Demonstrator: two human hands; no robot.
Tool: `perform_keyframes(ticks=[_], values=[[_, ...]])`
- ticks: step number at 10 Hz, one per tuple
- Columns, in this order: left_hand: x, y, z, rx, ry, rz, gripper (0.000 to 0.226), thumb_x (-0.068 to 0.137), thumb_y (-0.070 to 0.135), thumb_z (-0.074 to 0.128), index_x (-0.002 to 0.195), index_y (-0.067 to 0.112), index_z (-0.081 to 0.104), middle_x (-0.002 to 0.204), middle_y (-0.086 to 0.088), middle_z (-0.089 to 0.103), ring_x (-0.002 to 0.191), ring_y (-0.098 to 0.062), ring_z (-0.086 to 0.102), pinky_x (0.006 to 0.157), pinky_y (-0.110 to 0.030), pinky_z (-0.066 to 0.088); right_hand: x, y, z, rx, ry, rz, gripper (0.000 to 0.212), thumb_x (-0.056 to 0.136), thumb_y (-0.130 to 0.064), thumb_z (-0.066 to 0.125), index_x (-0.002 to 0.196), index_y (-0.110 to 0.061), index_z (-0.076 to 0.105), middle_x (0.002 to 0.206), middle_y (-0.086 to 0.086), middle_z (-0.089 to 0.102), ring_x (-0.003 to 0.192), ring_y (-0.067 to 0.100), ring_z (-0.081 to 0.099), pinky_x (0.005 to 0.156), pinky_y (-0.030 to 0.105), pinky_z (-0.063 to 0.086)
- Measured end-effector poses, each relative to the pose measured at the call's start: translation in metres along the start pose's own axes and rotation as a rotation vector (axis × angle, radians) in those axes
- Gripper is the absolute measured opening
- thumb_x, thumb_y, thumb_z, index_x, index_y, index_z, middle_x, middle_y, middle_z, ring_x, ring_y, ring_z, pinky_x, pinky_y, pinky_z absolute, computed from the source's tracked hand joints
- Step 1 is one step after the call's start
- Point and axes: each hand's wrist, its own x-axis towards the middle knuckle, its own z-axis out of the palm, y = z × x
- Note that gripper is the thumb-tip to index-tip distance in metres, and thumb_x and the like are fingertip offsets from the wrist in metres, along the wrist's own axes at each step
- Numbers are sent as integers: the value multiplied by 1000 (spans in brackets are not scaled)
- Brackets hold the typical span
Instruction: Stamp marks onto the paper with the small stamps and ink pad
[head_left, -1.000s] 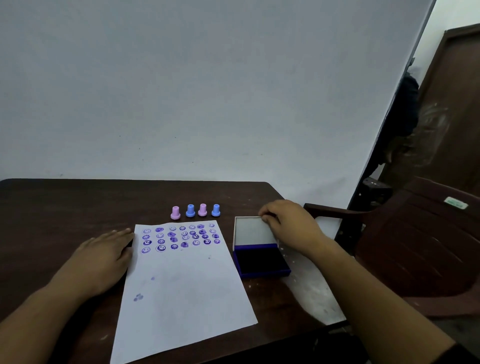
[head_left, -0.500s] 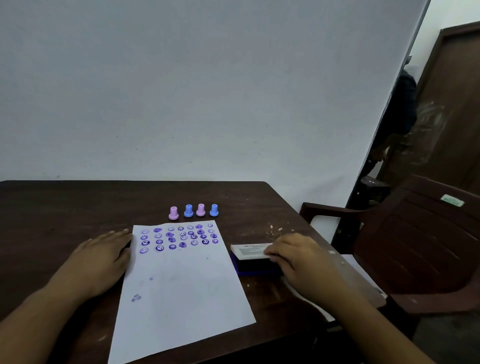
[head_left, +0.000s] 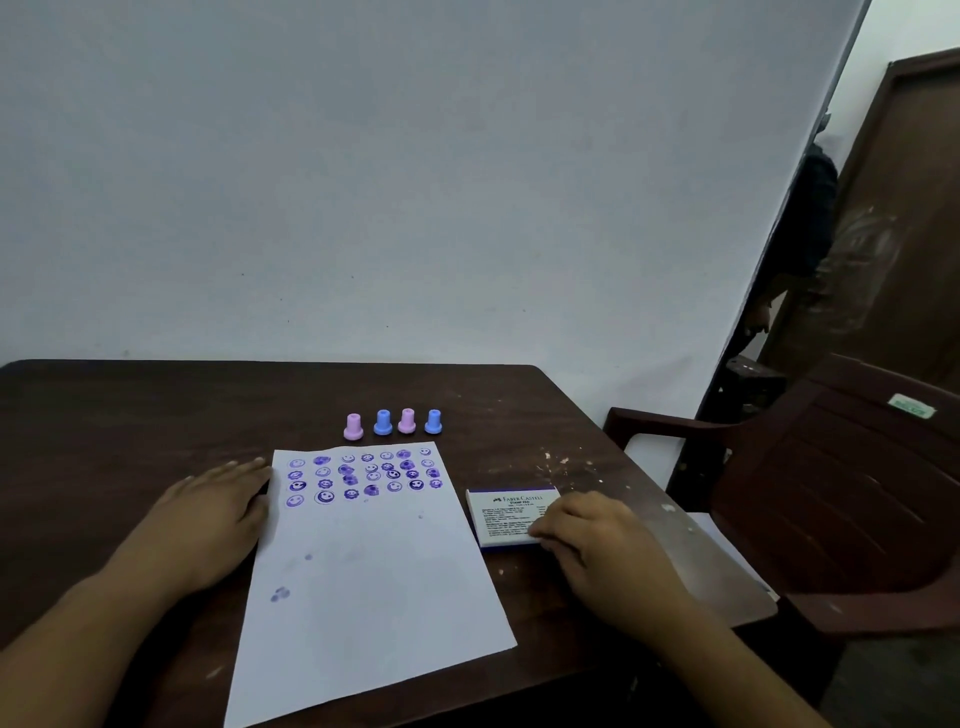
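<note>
On the dark tabletop, the left hand lies flat and released on the paper edge; the right hand rests loosely curled on the closed ink pad. Beyond the stamped faces stand four small stamps.

Four small stamps stand in a row on the far side of the surface: two pink and two blue, alternating. One sheet of paper, one closed ink pad, one chair at right.
</note>
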Motion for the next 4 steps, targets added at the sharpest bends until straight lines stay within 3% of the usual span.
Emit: perform_keyframes(ticks=[2, 4], values=[[-3, 3, -2, 10, -12, 2, 53, 103, 34, 36, 155, 22, 38, 164, 4, 32, 152, -14, 26, 124, -40, 22, 11, -16, 0, -26, -13, 134, 31, 91, -54, 56, 103, -33, 76, 104, -16, 73, 93, 7, 64, 81, 27, 53], [-5, 6, -5, -67, 60, 23, 53, 101, 32, 44, 152, 17, 44, 161, 1, 39, 148, -17, 35, 121, -40, 29, 48, -27, 11, 77, 13, 252, 35, 94, -55, 57, 122, -36, 67, 123, -15, 68, 114, 7, 59, 99, 29, 48]])
